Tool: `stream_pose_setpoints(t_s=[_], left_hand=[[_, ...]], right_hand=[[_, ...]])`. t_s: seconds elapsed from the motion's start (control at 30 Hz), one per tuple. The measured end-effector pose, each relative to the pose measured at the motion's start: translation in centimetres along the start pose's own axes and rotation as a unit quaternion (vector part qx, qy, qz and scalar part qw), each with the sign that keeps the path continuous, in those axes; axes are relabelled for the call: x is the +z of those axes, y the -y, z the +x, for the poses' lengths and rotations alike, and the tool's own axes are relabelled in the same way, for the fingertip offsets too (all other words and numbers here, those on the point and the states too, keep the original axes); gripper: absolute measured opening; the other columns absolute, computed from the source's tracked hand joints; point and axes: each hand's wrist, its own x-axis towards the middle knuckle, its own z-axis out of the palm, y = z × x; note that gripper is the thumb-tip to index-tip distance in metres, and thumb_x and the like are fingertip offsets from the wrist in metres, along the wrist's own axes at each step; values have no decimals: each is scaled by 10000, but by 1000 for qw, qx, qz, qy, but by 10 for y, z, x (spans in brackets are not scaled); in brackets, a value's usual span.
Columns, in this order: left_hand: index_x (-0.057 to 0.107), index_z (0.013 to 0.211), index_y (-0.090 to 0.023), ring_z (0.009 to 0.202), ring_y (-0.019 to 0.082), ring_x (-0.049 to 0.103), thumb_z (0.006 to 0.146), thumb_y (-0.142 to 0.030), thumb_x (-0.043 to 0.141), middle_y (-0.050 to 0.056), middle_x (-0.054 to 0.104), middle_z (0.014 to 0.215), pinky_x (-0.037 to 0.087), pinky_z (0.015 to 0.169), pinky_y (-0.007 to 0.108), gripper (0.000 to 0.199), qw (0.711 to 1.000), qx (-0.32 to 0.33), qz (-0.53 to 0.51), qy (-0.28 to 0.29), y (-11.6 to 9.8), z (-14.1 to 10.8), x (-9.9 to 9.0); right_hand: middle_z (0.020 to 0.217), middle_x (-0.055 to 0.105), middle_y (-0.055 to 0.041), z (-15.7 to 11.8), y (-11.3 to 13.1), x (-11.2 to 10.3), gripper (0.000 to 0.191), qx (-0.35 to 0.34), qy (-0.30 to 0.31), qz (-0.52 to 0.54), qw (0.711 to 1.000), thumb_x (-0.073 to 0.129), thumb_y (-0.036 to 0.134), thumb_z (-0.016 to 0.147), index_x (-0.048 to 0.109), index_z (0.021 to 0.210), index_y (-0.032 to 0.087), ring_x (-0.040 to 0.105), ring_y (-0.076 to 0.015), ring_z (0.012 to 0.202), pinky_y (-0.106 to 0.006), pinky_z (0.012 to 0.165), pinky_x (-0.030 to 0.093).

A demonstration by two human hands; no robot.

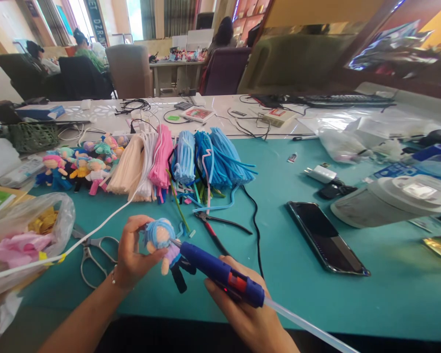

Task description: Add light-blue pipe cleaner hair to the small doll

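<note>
Between its thumb and fingers my left hand (134,255) holds a small pipe-cleaner doll (160,236) with blue hair, a lilac top and dark legs. My right hand (248,299) is wrapped round a blue glue gun (213,267), with a clear glue stick (305,321) sticking out of its back end. The gun's nozzle points left and meets the doll just below the head; whether glue is coming out is too small to tell. Grey-handled scissors (91,250) lie left of my left hand. Beyond the gun rest red-and-black pliers (213,232).
Bundles of pipe cleaners in cream (127,166), pink (162,157) and blue (224,157) lie behind my hands, beside several finished dolls (91,162). A phone (325,238) and a lidded cup (385,202) are at right. A white cable (106,218) crosses the left side.
</note>
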Motion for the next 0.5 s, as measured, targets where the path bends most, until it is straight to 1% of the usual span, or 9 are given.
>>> stream_pose_setpoints(t_s=[0.17, 0.27, 0.37, 0.5], left_hand=[[580, 1206, -226, 922, 222, 642, 755, -328, 827, 68, 635, 1041, 565, 756, 349, 525, 1000, 1, -1, -1, 0, 1, 0], [580, 1211, -226, 912, 214, 643, 767, -341, 817, 66, 631, 1043, 564, 743, 333, 517, 1000, 7, 0, -2, 0, 1, 0], [583, 1202, -220, 904, 215, 648, 772, -366, 812, 70, 634, 1036, 567, 735, 336, 509, 1000, 4, 11, -6, 1, 1, 0], [590, 1181, -214, 901, 215, 653, 767, -413, 811, 71, 638, 1026, 576, 735, 343, 510, 1000, -3, 16, -13, 1, 0, 0]], right_hand=[[623, 487, 35, -1, 0, 0, 312, 4, -5, -2, 1000, 534, 379, 966, 453, 704, 228, 458, -121, 527, -254, 506, 381], [618, 479, 38, -1, 0, -1, 316, -1, -4, -5, 1000, 522, 372, 972, 441, 700, 232, 457, -121, 528, -251, 505, 378], [615, 469, 37, -1, 2, -2, 325, 0, 6, -1, 1000, 510, 366, 975, 421, 691, 236, 458, -124, 536, -245, 494, 371], [615, 467, 29, 2, 8, -6, 337, 25, 25, -1, 999, 498, 381, 973, 420, 679, 236, 462, -132, 551, -240, 490, 376]])
